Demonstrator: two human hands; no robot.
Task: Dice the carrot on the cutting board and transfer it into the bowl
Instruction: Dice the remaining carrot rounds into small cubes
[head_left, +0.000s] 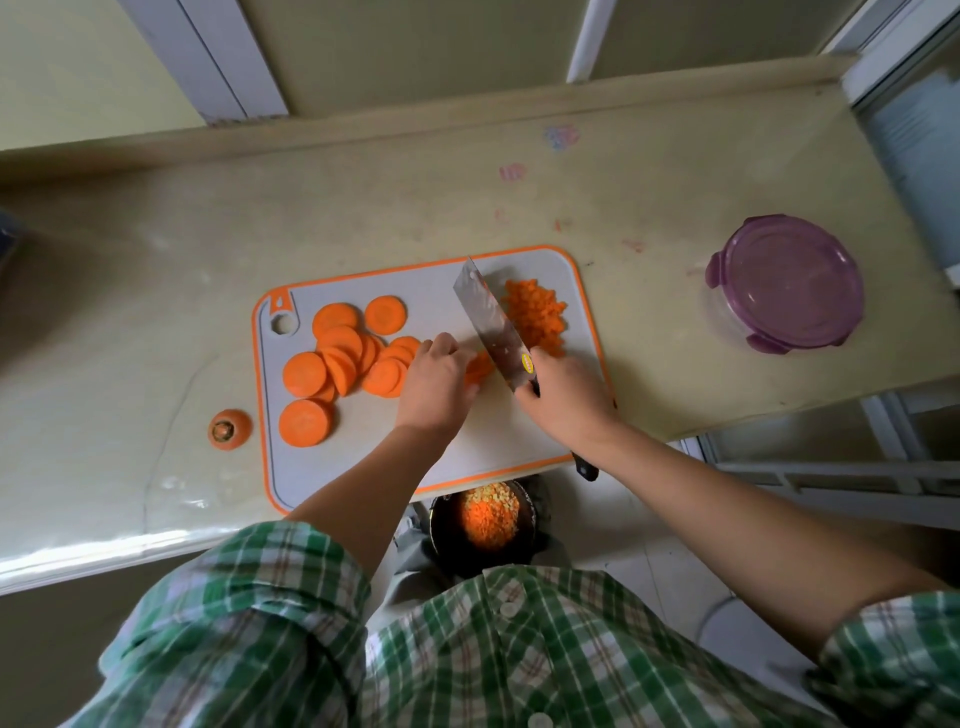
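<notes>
Two grips: left hand (434, 387) curled on flat carrot slices (480, 366), right hand (563, 402) tight around broad steel cleaver (491, 325).

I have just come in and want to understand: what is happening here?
A person is dicing carrot on the cutting board. The right grip holds a cleaver; the left grip steadies carrot pieces beside the blade. A diced pile lies right of the blade, round slices wait at the left, and the dark bowl below the counter edge holds some dice.
</notes>
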